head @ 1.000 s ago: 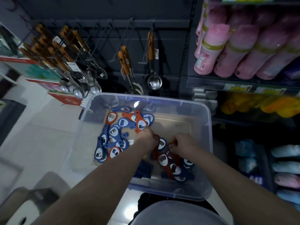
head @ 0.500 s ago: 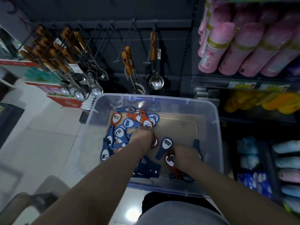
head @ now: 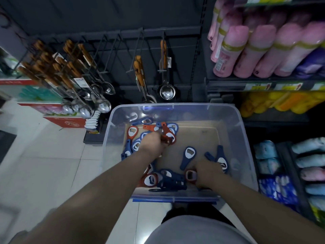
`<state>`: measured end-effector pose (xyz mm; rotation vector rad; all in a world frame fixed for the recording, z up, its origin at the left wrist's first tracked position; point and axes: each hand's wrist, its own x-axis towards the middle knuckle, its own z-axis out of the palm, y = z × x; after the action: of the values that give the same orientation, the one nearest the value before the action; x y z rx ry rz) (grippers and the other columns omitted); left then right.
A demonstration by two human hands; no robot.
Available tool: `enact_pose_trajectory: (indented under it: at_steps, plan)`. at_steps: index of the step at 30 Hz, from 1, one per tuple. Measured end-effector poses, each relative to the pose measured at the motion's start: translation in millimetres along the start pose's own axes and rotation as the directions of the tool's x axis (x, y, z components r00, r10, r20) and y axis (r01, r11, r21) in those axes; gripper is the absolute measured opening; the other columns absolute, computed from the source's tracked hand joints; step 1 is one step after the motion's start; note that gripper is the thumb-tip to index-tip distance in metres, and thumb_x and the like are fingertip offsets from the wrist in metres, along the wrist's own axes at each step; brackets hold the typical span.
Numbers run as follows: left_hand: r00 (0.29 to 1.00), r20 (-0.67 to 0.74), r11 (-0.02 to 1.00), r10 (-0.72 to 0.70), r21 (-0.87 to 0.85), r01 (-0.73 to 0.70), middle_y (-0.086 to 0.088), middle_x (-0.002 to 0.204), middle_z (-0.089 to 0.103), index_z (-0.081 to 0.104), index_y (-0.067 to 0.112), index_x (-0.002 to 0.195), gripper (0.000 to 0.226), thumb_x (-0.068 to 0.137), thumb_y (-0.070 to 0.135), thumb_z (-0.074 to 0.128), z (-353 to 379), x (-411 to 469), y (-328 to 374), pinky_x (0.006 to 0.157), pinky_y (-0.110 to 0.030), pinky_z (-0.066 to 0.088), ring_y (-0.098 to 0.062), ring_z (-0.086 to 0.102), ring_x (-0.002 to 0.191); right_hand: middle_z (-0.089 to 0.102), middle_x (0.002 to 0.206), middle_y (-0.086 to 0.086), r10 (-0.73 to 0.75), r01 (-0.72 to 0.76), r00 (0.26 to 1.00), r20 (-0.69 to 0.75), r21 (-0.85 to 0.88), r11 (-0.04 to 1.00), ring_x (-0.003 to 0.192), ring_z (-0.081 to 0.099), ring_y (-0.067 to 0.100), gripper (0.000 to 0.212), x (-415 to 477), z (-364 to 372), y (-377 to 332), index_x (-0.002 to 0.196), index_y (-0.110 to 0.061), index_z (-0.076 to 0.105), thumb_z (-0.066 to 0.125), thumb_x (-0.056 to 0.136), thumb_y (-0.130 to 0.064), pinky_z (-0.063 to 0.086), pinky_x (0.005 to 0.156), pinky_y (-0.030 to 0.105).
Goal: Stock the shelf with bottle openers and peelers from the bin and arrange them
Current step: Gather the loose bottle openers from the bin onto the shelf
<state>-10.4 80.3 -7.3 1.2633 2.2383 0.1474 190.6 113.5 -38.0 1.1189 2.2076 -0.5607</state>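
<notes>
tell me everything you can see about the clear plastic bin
The clear plastic bin is a rectangular tub of see-through, slightly cloudy plastic with rounded corners, a thick rim and no lid. It seems to rest on the pale tiled floor before the dark hook rack. Its bottom looks tan. Blue and red bottle openers lie loose inside, mostly left and near. The left hand and the right hand reach in among them.

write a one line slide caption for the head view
Both hands reach into a clear plastic bin of blue and red bottle openers, below hooks of hanging spoons.
</notes>
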Motion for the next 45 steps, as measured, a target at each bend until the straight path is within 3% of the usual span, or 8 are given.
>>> enact_pose_trajectory:
  at_steps: [5, 12, 15, 19, 31, 35, 41, 45]
  plan:
    - [1.0, -0.009, 0.965, 0.01, -0.264, -0.011, -0.011, 0.106, 0.067, 0.06, 0.009, 0.109, 0.027, 0.089, 0.026, 0.064, -10.7, -1.1, 1.3, 0.074, -0.028, 0.043, -0.029, 0.062, 0.099, 0.066, 0.114, 0.006, 0.076, -0.035, 0.985, -0.155, 0.249, 0.968, 0.106, 0.062, 0.025, 0.03, -9.8, -23.3, -4.9, 0.11, -0.019, 0.062, 0.057, 0.089, -0.04, 0.044, 0.078, 0.028]
    - [0.996, -0.083, 0.687, -0.033, -0.726, -0.037, -0.012, 0.089, 0.072, 0.062, 0.02, 0.082, 0.006, 0.085, 0.022, 0.066, -18.3, 0.3, 64.8, 0.075, -0.047, 0.058, -0.03, 0.067, 0.077, 0.058, 0.108, 0.007, 0.29, 0.135, 0.843, -0.454, 0.699, 0.702, 0.094, 0.054, 0.021, 0.027, -61.9, -74.0, 19.6, 0.118, -0.01, 0.048, 0.044, 0.1, -0.03, 0.036, 0.072, 0.027]
    - [0.985, -0.126, 0.696, 0.12, -0.697, -0.174, -0.005, 0.078, 0.074, 0.068, 0.021, 0.08, 0.015, 0.076, 0.035, 0.065, -17.9, -3.8, 112.8, 0.074, -0.045, 0.057, -0.029, 0.069, 0.078, 0.06, 0.095, 0.005, 0.396, 0.119, 0.726, -0.562, 0.67, 0.733, 0.09, 0.059, 0.026, 0.025, -95.0, -89.6, 53.4, 0.105, -0.014, 0.049, 0.046, 0.098, -0.037, 0.042, 0.069, 0.033]
    - [0.927, -0.2, 0.747, 0.318, -0.549, -0.374, -0.008, 0.089, 0.069, 0.066, 0.014, 0.085, 0.008, 0.084, 0.01, 0.058, -14.1, -26.2, 199.7, 0.074, -0.033, 0.047, -0.024, 0.062, 0.084, 0.066, 0.109, 0.009, 0.573, 0.027, 0.51, -0.641, 0.678, 0.735, 0.102, 0.061, 0.031, 0.028, -141.5, -88.5, 117.7, 0.117, -0.018, 0.053, 0.053, 0.095, -0.034, 0.046, 0.077, 0.037]
    - [0.743, -0.083, 0.62, 0.664, -0.495, -0.609, -0.006, 0.101, 0.068, 0.064, 0.01, 0.104, 0.023, 0.083, 0.02, 0.066, 119.5, -130.2, 512.0, 0.086, -0.037, 0.051, -0.026, 0.063, 0.098, 0.062, 0.115, 0.019, 0.912, -0.291, 0.07, -0.403, 0.867, 0.405, 0.105, 0.058, 0.039, 0.027, -334.5, -20.4, 377.9, 0.12, -0.019, 0.047, 0.048, 0.095, -0.029, 0.043, 0.077, 0.041]
    - [0.704, -0.069, 0.607, 0.707, -0.45, -0.655, -0.011, 0.108, 0.067, 0.061, 0.008, 0.108, 0.028, 0.083, 0.022, 0.064, 164.0, -164.1, 598.3, 0.089, -0.04, 0.05, -0.028, 0.061, 0.103, 0.063, 0.117, 0.015, 0.949, -0.309, 0.044, -0.313, 0.899, 0.311, 0.106, 0.058, 0.036, 0.029, -376.2, 8.2, 449.6, 0.122, -0.019, 0.047, 0.048, 0.095, -0.03, 0.044, 0.079, 0.04]
    - [0.662, 0.036, 0.638, 0.749, -0.31, -0.705, -0.012, 0.11, 0.067, 0.06, 0.007, 0.114, 0.035, 0.086, 0.027, 0.066, 218.8, -182.8, 669.0, 0.083, -0.035, 0.049, -0.031, 0.061, 0.105, 0.06, 0.121, 0.01, 0.937, -0.309, 0.228, -0.264, 0.893, 0.327, 0.111, 0.055, 0.031, 0.032, -387.0, 39.3, 509.1, 0.124, -0.025, 0.052, 0.052, 0.093, -0.03, 0.045, 0.084, 0.037]
    - [0.623, 0.052, 0.617, 0.781, -0.226, -0.754, -0.011, 0.109, 0.067, 0.056, 0.008, 0.114, 0.037, 0.083, 0.023, 0.071, 235.1, -186.7, 685.5, 0.081, -0.034, 0.049, -0.028, 0.061, 0.102, 0.05, 0.122, 0.007, 0.943, -0.446, 0.16, -0.293, 0.83, 0.334, 0.116, 0.046, 0.028, 0.044, -382.0, 53.7, 528.9, 0.136, -0.026, 0.046, 0.05, 0.092, -0.019, 0.04, 0.09, 0.039]
